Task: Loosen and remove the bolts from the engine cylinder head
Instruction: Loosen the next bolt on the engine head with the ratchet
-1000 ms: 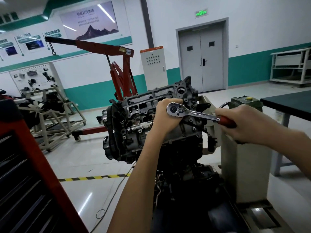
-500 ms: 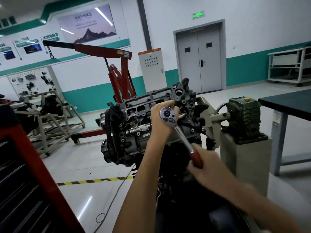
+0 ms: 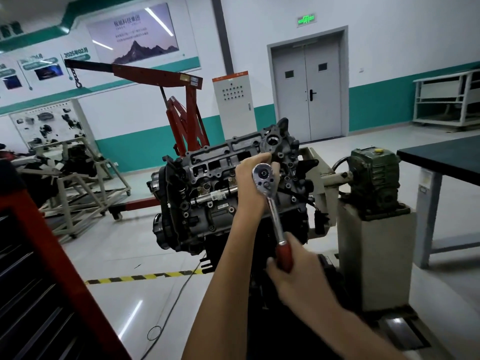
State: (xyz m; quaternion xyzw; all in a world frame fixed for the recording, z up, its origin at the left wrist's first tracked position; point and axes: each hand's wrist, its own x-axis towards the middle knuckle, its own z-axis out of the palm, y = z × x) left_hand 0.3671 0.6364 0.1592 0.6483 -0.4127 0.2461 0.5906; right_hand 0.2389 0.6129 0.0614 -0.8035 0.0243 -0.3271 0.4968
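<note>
Cyl head (image 3: 223,165) sits atop the engine (image 3: 207,216), mid-frame, tilted toward the camera. The whole engine is carried on a stand w/ a green gearbox (image 3: 374,175) on a grey pedestal (image 3: 374,258) just to its right. Ratchet (image 3: 274,216) is at the head's right-hand end: chrome drive end set against the casting, shaft running down and a bit right to a red grip. Bolt under the drive end is hidden, can't tell how far out it is. L hand (image 3: 250,183) is curled round the drive end, fingers over the top and behind it, holding it to the head. R hand (image 3: 293,274) is fisted round the red grip, lower down in front of the engine's dark underside, thumb up along the handle, slightly blurred. Both forearms are bare, coming in from the bottom of frame. Behind the engine: red shop crane (image 3: 161,74) w/ chain off the boom tip, grey elec cabinet (image 3: 233,100) at the wall, grey double door (image 3: 307,84) w/ green exit sign (image 3: 306,20) above. Left: red tool chest (image 3: 59,281) close to camera, another engine stand (image 3: 78,183) further back. Right: dark-topped bench (image 3: 441,157), white rack (image 3: 446,100) by the wall. Floor: yellow/black tape (image 3: 145,278), thin cable (image 3: 168,313) near it.
</note>
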